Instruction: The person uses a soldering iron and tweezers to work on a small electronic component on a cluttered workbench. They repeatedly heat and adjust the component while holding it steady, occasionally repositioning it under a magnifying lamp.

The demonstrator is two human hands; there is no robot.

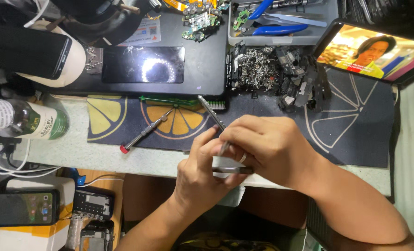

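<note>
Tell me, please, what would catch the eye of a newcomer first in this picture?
At the centre, the left hand holds a thin phone edge-on while the right hand works metal tweezers over it. At top right a propped phone plays a bright video; beside it lies a heap of screws and small parts.

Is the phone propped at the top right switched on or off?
On. The propped phone shows a bright colour video picture, unlike the dark-screened phone lying flat on the black pad.
</note>
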